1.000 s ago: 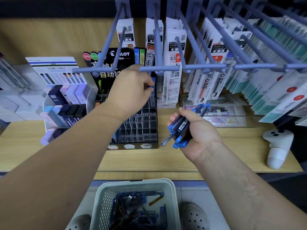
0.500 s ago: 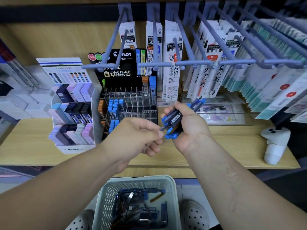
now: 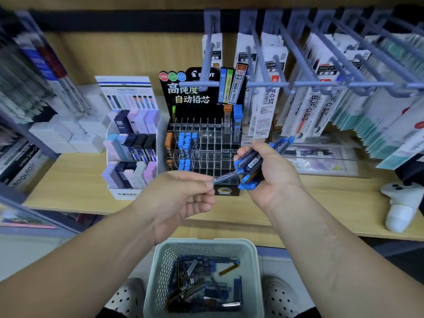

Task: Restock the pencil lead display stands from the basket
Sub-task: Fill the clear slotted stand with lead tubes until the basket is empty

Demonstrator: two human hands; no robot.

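Observation:
My right hand (image 3: 268,173) grips a bundle of blue-capped lead cases (image 3: 253,165) in front of the black gridded lead display stand (image 3: 206,138). My left hand (image 3: 181,200) pinches the end of one lead case (image 3: 226,177) that sticks out of the bundle. The stand holds several blue and orange cases in its left cells and two upright ones at its back right; most cells are bare. A white mesh basket (image 3: 160,260) with several more lead cases sits on the floor below my hands.
A white tiered stand (image 3: 130,152) of pastel lead cases stands left of the black one. Grey peg hooks (image 3: 298,83) with hanging refill packs jut out overhead on the right. A white controller (image 3: 403,203) lies on the wooden shelf (image 3: 68,184) at right. My shoes flank the basket.
My left hand drew back from the stand's right column, where it left a case, and came down to the bundle. It now pinches one case there. The right hand stayed nearly still.

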